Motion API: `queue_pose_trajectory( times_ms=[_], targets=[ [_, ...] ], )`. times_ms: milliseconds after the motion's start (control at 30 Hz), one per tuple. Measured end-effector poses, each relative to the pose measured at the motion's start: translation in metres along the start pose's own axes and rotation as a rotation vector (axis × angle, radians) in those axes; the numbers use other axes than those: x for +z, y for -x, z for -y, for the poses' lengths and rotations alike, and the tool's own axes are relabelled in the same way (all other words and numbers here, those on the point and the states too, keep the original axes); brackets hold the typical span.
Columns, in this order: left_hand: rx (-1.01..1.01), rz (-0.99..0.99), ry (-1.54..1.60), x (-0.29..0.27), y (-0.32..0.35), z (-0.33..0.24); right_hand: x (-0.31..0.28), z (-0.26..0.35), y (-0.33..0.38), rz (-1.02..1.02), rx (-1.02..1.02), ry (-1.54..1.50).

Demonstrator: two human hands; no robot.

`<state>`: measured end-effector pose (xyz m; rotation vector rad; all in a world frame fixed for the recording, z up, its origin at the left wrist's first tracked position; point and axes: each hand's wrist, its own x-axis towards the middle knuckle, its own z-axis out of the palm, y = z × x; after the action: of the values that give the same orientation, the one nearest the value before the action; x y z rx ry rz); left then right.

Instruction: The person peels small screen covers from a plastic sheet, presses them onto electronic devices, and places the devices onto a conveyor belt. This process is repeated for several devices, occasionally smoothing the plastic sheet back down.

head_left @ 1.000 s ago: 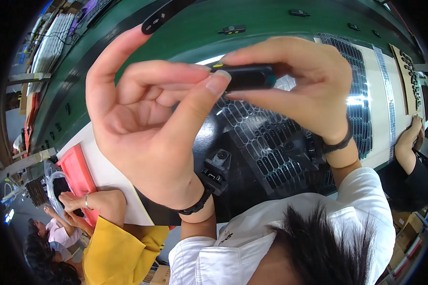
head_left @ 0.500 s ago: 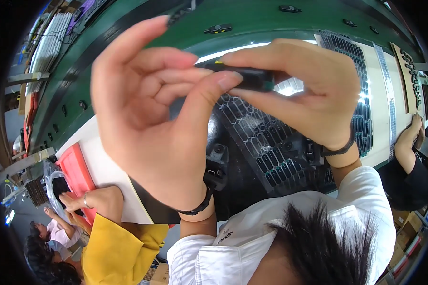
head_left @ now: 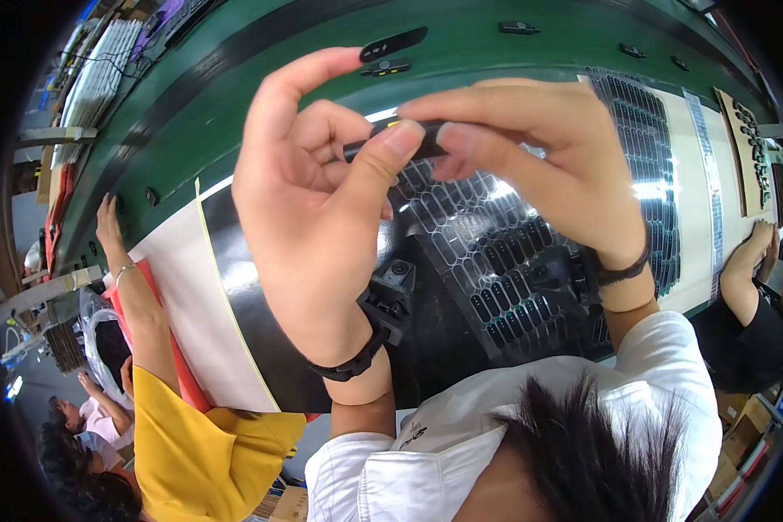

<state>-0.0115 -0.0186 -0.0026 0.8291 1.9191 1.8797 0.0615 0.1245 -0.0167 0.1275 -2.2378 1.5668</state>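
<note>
Both hands are raised over the bench, fingers closed on one small black oblong device (head_left: 426,146) with a yellow spot on its upper side. My left hand (head_left: 300,209) pinches the device's left end between thumb and curled fingers. Its index finger points up, with a thin black oval sticker (head_left: 395,43), pierced by small holes, clinging to the tip. My right hand (head_left: 561,161) grips the right end between thumb and fingers. Much of the device is covered by the fingers. Below lies a clear sheet of black oval stickers (head_left: 509,248), partly peeled.
Black fixtures (head_left: 395,291) stand beside my wrists on a black mat (head_left: 274,322). A green conveyor belt (head_left: 278,52) carries several black devices (head_left: 519,29). At left, a person in yellow (head_left: 191,444) reaches a hand (head_left: 109,228) toward the belt; another person's arm (head_left: 744,270) rests at right.
My left hand has shifted right, and the oval sticker on its index finger has come into clearer view. The device has turned slightly. The left co-worker's hand has moved up to the belt.
</note>
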Motion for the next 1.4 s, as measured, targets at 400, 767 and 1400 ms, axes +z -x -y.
queue_pose_trajectory(
  times_ms=[400,767,1400],
  targets=[
    [0.009,-0.137,-0.419,-0.008,-0.015,0.022,-0.051,-0.127,-0.066,-0.046,0.084,0.302],
    [0.036,-0.145,-0.301,-0.001,-0.012,0.011,-0.087,-0.178,-0.091,0.156,0.371,0.899],
    [0.087,-0.146,0.346,0.014,0.005,-0.007,-0.013,0.008,-0.002,-0.081,-0.146,0.092]
  ],
)
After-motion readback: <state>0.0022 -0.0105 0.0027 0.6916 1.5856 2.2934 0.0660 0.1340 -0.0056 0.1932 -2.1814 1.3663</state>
